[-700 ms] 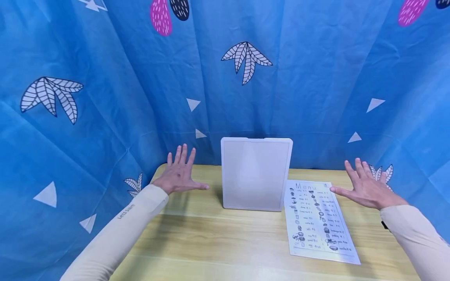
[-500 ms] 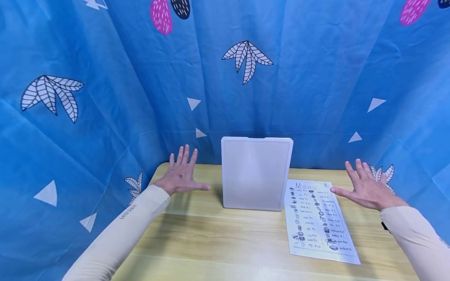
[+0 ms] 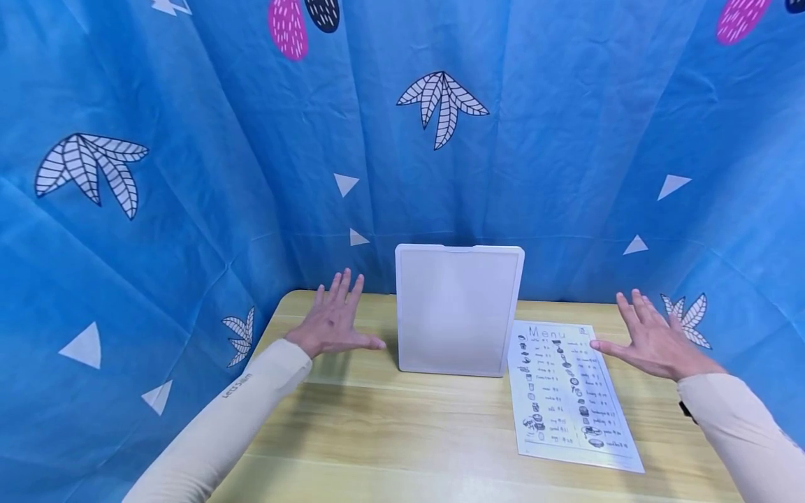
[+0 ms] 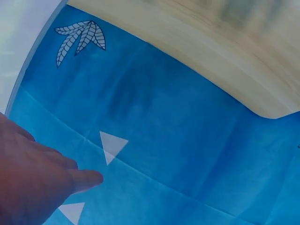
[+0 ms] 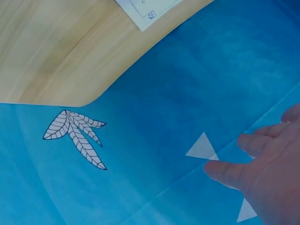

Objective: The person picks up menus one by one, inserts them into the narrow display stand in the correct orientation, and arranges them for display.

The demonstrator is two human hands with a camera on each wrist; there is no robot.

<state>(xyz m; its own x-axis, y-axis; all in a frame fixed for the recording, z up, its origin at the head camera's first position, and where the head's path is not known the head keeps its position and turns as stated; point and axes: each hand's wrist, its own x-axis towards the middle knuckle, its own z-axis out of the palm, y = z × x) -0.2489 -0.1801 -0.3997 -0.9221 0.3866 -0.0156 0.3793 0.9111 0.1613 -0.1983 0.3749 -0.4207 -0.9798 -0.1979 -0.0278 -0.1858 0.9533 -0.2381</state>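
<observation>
A white rectangular board (image 3: 458, 311) with a raised rim and a notch in its top edge stands upright on the table, near its back edge. To the right of it lies a paper sheet headed "Menu" (image 3: 569, 398), with small drawings and handwritten lines. My left hand (image 3: 333, 325) hovers left of the board, fingers straight and thumb pointing toward it, holding nothing. My right hand (image 3: 657, 342) is held over the table's right side, fingers spread and thumb near the sheet's upper right corner. Whether that thumb touches the paper cannot be told.
The light wooden table (image 3: 377, 433) has rounded back corners. Blue curtain (image 3: 553, 175) with leaf and triangle prints hangs behind it and on both sides. In the left wrist view, part of the board (image 4: 23, 37) shows at the upper left.
My left hand has moved slightly right and down, nearer the board. My right hand has shifted a little, its fingers closer together. Board and menu sheet stay in place.
</observation>
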